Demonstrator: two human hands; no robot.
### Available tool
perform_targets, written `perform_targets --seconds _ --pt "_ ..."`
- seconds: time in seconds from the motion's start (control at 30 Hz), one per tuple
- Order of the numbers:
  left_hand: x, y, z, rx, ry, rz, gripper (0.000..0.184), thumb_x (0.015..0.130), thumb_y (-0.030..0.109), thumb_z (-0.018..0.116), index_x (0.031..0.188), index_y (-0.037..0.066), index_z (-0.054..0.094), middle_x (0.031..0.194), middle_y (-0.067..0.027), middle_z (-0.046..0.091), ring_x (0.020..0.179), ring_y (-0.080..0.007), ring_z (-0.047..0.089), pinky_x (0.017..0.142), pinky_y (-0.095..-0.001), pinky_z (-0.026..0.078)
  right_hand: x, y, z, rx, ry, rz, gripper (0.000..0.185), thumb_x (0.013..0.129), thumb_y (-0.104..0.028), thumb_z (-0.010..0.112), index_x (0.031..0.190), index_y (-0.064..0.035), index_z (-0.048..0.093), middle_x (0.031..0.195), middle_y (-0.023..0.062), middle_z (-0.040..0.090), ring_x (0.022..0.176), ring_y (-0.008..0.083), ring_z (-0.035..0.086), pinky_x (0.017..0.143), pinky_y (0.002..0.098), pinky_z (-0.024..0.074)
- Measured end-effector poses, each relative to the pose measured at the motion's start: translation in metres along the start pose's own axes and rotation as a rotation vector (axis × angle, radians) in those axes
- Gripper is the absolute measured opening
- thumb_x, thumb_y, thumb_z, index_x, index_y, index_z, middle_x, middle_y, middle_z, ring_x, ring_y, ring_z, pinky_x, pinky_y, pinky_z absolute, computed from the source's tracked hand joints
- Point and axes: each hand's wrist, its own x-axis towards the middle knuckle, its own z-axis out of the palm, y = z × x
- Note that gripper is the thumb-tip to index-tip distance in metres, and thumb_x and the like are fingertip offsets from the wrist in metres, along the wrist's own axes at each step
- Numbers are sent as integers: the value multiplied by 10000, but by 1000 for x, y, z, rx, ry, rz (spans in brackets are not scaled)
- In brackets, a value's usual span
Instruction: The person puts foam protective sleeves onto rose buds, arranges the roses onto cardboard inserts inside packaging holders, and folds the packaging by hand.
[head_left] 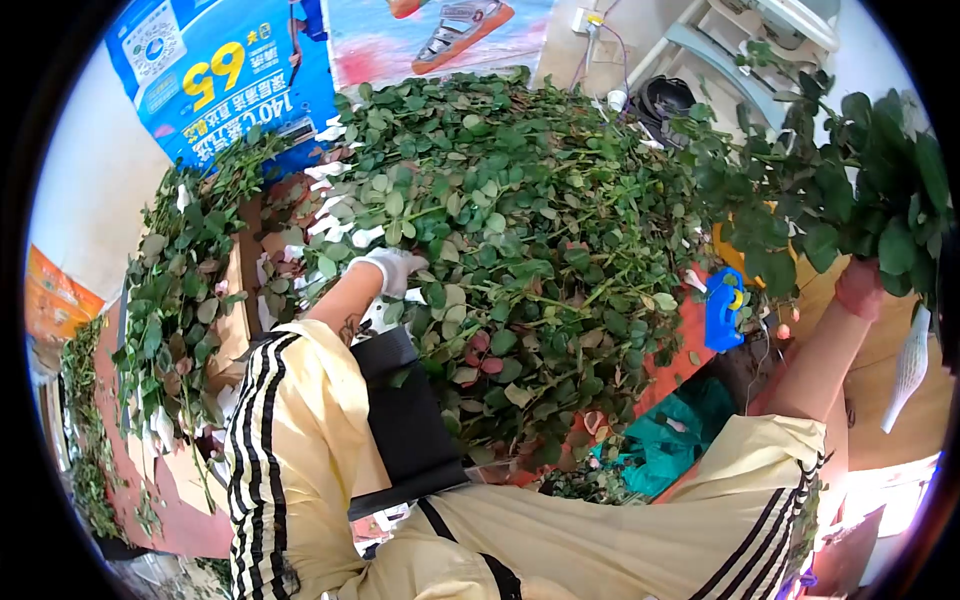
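Nearest to the body, a black panel (405, 415) stands under the left forearm. The left hand (397, 270), in a white glove, touches the edge of the big pile of leafy stems (540, 230) on the surface; whether its fingers grasp something, I cannot tell. The right hand (860, 288), raised at the side, has its fingers closed around a leafy bunch (880, 190). Between this arm and the pile are a teal plastic bag (680, 430) and a blue tape dispenser (722, 310). Farther behind, I see a blue poster (230, 70).
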Motion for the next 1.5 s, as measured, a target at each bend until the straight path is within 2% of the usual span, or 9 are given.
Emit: perform_targets --seconds 0.27,0.47,0.63,0.87,1.17,1.27,1.33,1.43,1.5 --pt "3 -23 -36 -77 237 163 584 724 159 646 1291 226 526 1077 -147 656 1007 -307 619 881 -348 494 -2 19 -5 -46 -36 10 661 878 -469 466 1407 -87 360 1405 102 417 1272 234 407 1095 396 281" --pt "-21 4 -125 20 894 -411 985 720 381 705 1469 71 145 1500 -200 203 1365 -432 197 1075 -556 218 -4 39 3 -66 -85 16 621 894 -406 472 1406 -75 354 1397 103 425 1257 223 425 1081 384 305" --pt "-87 13 -139 -217 963 6 780 770 411 676 1376 20 379 1417 -272 336 1332 -397 305 1102 -427 271 -7 37 29 -127 -168 -4 589 908 -355 477 1405 -65 349 1390 104 432 1245 214 440 1070 373 325" --pt "-259 108 -123 -193 1641 379 822 759 408 706 1384 -1 363 1444 -248 307 1337 -381 320 1081 -442 291 -102 -42 109 170 -706 301 548 927 -282 484 1403 -50 343 1380 106 442 1228 201 461 1053 358 352" --pt "-322 145 -47 -898 1218 562 982 668 373 789 1403 -45 288 1438 -220 328 1346 -356 319 1098 -426 240 -250 -133 205 1388 -1283 1219 502 952 -189 493 1401 -32 334 1368 107 455 1207 185 488 1033 339 388" --pt "-328 144 -28 -830 1280 469 697 691 219 759 1280 -22 475 1300 -207 498 1236 -349 468 1039 -418 335 -284 -101 208 1198 -1432 1003 517 939 -154 529 1401 -24 336 1361 112 460 1196 189 502 1027 339 400" --pt "-330 144 -23 -889 1335 431 554 678 154 737 1183 6 566 1271 -211 528 1187 -354 515 1009 -417 377 -316 -72 215 1288 -1355 1269 533 914 -129 567 1391 -19 355 1344 105 474 1182 185 507 1018 335 403" --pt "-327 150 -17 -814 1337 527 664 646 112 747 1254 11 502 1309 -209 505 1232 -357 474 1029 -429 358 -300 -108 209 1576 -1199 1632 557 886 -102 598 1386 -24 365 1330 102 485 1171 189 514 1006 336 407" --pt "-337 157 -23 -748 1264 564 764 621 63 748 1315 14 431 1370 -208 454 1273 -359 429 1044 -435 340 -296 -111 209 1396 -1318 1318 555 885 -99 595 1386 -28 365 1331 101 484 1170 189 514 1002 336 410"
